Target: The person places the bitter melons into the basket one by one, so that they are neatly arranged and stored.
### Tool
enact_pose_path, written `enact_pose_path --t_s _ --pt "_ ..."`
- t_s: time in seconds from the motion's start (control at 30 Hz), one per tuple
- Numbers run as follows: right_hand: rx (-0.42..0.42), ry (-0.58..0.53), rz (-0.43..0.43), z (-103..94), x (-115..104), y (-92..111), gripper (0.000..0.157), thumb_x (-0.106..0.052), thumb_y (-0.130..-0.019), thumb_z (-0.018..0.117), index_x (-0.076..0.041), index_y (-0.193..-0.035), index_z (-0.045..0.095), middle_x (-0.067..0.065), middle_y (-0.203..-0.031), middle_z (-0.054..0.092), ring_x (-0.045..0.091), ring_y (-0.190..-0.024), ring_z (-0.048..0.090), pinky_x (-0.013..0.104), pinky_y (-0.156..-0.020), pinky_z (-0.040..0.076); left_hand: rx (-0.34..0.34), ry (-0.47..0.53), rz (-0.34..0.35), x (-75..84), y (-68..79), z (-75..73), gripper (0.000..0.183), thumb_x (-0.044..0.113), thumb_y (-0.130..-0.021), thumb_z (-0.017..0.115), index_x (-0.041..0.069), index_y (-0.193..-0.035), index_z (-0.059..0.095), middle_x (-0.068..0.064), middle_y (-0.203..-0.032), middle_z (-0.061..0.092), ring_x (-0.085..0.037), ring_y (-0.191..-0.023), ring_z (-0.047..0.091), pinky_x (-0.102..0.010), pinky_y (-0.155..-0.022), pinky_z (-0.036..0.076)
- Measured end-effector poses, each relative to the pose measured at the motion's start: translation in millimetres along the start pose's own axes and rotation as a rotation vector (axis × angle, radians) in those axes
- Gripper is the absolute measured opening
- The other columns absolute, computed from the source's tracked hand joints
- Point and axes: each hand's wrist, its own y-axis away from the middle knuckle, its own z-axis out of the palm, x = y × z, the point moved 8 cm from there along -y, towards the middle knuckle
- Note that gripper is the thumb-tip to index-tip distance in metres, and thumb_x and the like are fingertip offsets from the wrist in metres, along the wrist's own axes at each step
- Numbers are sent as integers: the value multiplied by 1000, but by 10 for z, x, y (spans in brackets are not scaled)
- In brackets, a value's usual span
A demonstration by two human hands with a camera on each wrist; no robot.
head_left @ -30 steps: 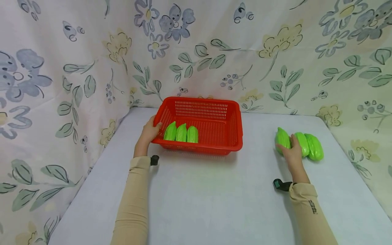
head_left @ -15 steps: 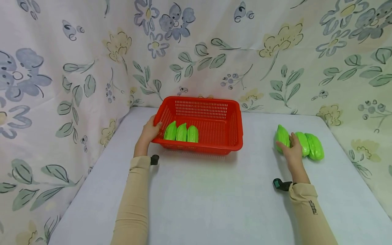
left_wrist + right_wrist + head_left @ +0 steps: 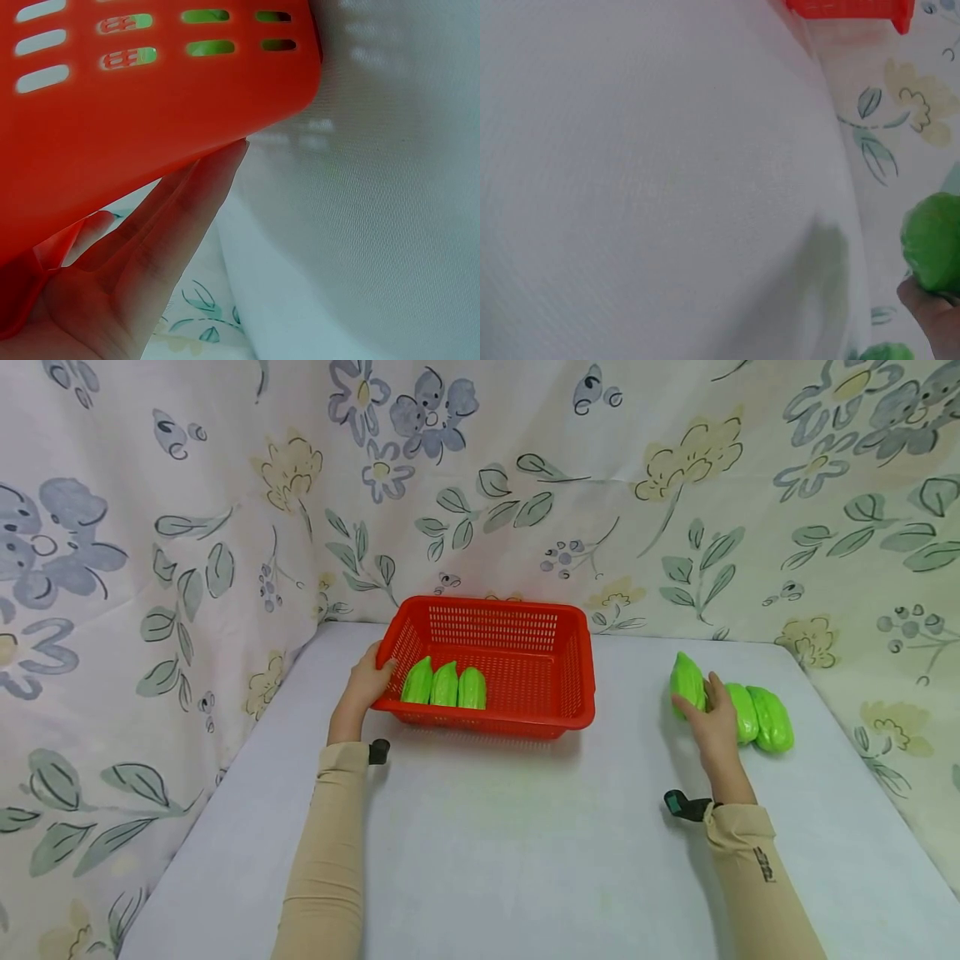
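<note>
The red plastic basket (image 3: 525, 722) stands at the back middle of the table in the head view. My left hand (image 3: 366, 681) grips its left end, thumb over the rim and fingers beneath; the left wrist view shows those fingers (image 3: 199, 191) against the basket's underside. Three light green, ridged gourds (image 3: 443, 685) lie side by side in the basket's left part. At the right, my right hand (image 3: 712, 722) holds another green gourd (image 3: 687, 681), its tip pointing away. The right wrist view catches this gourd (image 3: 934, 240) and the thumb at its edge.
Two more green gourds (image 3: 768, 720) lie on the table just right of my right hand. A floral curtain (image 3: 525, 485) rises behind the white table (image 3: 525, 843) and along both its sides. Black wrist cameras (image 3: 686, 807) stick out from the sleeves.
My right hand has shifted slightly left and away from me, raising the gourd it holds apart from the other two. The left hand and the basket have stayed still.
</note>
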Motion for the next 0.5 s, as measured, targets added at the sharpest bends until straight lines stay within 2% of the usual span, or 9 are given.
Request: enact_pose_path --t_s 0.27,0.5 --pt "6 -21 -42 59 -186 16 83 -27 -97 58 -14 -158 3 13 -164 10 29 -152 12 44 -122 18 6 6 -2 -5 8 3 59 28 -105 40 14 -157 15 -19 -145 44 -33 -113 52 -47 -95 50" --pt "-9 -18 -66 147 -382 12 84 -30 -97 59 -17 -158 3 10 -165 10 28 -152 13 46 -121 19 7 3 2 3 12 2 60 28 -105 40 15 -157 15 -20 -145 45 -33 -113 52 -47 -95 50"
